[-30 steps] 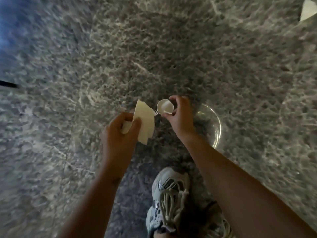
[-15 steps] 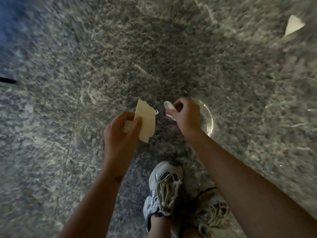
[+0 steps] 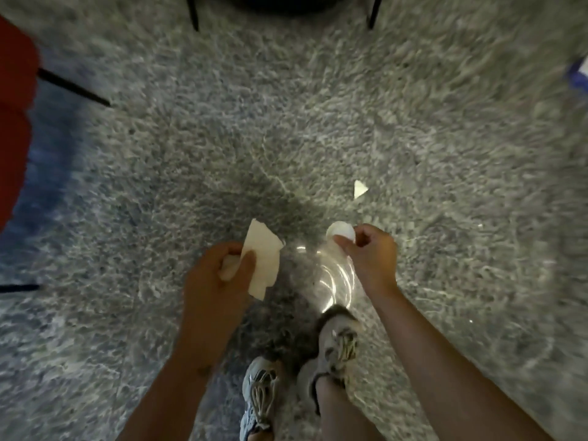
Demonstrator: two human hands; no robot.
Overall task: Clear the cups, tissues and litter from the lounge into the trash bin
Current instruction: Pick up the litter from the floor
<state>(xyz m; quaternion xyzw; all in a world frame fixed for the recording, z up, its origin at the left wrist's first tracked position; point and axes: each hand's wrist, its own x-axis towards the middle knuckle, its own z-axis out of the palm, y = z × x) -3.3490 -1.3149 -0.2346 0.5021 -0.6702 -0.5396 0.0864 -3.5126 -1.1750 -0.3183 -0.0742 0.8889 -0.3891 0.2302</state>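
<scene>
- Carpet (image 3: 127, 313) underfoot, no trash bin in view.
- My left hand (image 3: 219, 281) pinches a tissue (image 3: 262, 259).
- My right hand (image 3: 372, 259) grips a small white cup (image 3: 341, 231), clear cup (image 3: 337, 281) hanging under it.
- Paper scrap (image 3: 359, 189) lies on the floor just ahead of my right hand, so that hand is nearer, but both are full.
</scene>
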